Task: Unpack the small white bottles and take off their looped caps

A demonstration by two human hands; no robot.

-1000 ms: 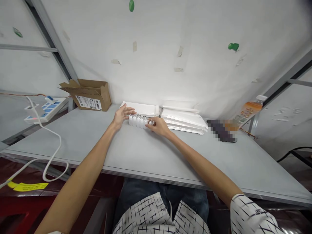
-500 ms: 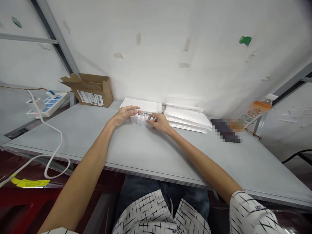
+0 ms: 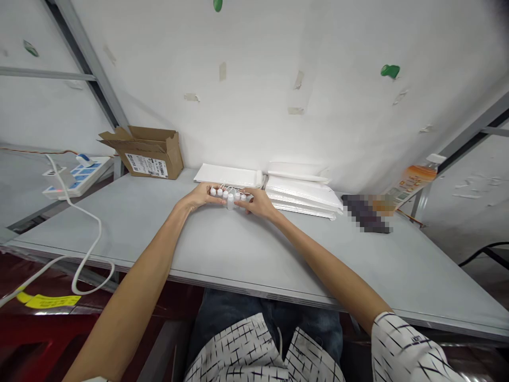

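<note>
Several small white bottles (image 3: 230, 201) with caps stand close together in a row between my hands, one slightly nearer to me than the others. Thin white loops or cords show just behind their caps. My left hand (image 3: 202, 196) is closed round the left end of the row, its thumb along the near side. At the right end, my right hand (image 3: 257, 202) grips the row with fingers bent, some of them hidden. Right behind the bottles lies a flat white padded envelope (image 3: 228, 174).
A stack of white padded envelopes (image 3: 302, 193) is right of the bottles. An open cardboard box (image 3: 153, 154) stands back left, near a power strip (image 3: 81, 178) with a white cable. A blurred dark object (image 3: 366, 213) and an orange-labelled bottle (image 3: 417, 180) are at the right.
The bottles are now gathered into a tighter row, with one nearer to me. My left thumb has come round to the near side. The view has shifted slightly.
</note>
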